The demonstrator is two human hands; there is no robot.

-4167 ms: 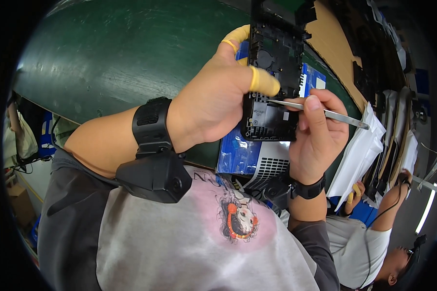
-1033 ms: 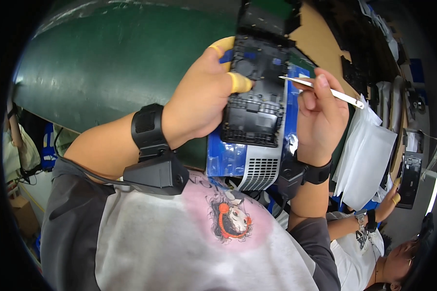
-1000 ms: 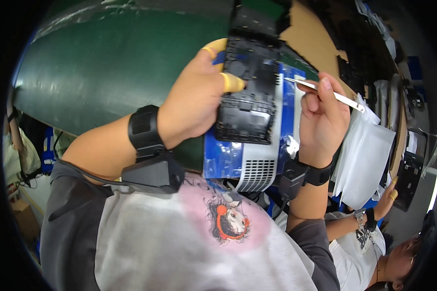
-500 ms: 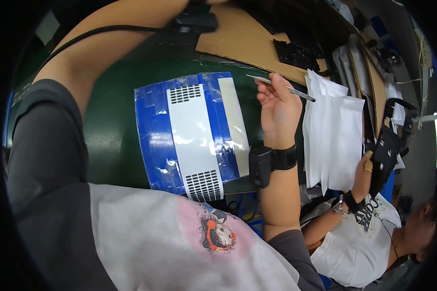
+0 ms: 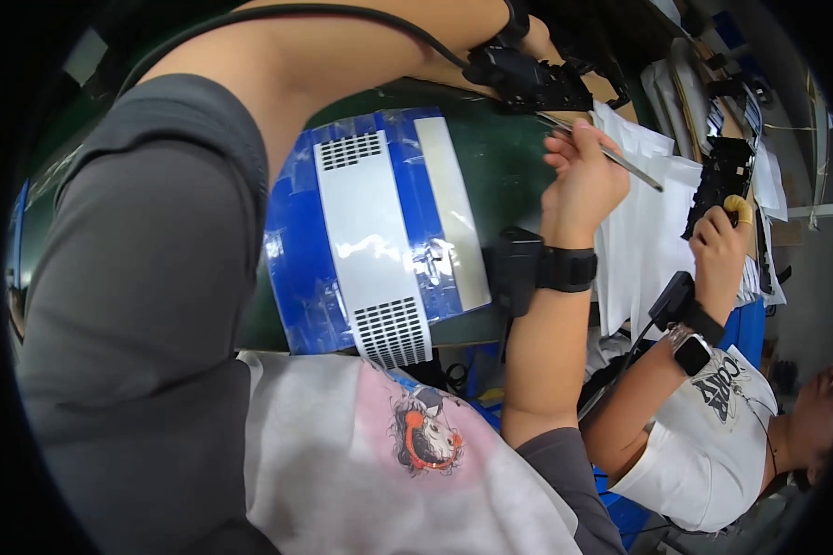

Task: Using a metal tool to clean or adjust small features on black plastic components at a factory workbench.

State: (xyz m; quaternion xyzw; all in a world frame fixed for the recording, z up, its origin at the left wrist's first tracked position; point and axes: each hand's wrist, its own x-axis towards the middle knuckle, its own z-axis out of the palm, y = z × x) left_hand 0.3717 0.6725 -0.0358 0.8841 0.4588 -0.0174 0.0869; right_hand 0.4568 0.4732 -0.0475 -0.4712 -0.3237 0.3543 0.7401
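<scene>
My right hand (image 5: 592,180) is closed around slim metal tweezers (image 5: 640,174), above the right side of the work surface. My left arm stretches across the far side, and my left hand (image 5: 533,42) is at a black plastic part (image 5: 560,88) on the cardboard. Its fingers are mostly hidden behind the wrist and a black wrist device (image 5: 504,72), so a grip cannot be made out. In front of me lies a blue board (image 5: 298,250) covered in clear tape. Down its middle runs a white strip (image 5: 366,217) with black grid patterns at both ends; a cream strip (image 5: 452,208) lies to the right.
White paper-like sheets (image 5: 643,231) are piled right of my right hand. Beyond them, a co-worker's hand (image 5: 722,236) holds another black plastic part (image 5: 720,180). Upright grey and brown sheets (image 5: 680,92) stand at the far right. A black cable (image 5: 342,11) runs along my left arm.
My left hand has swung right along the far side to the black part. My right hand, still with the tweezers, has shifted right. The co-worker's black part has been raised and turned.
</scene>
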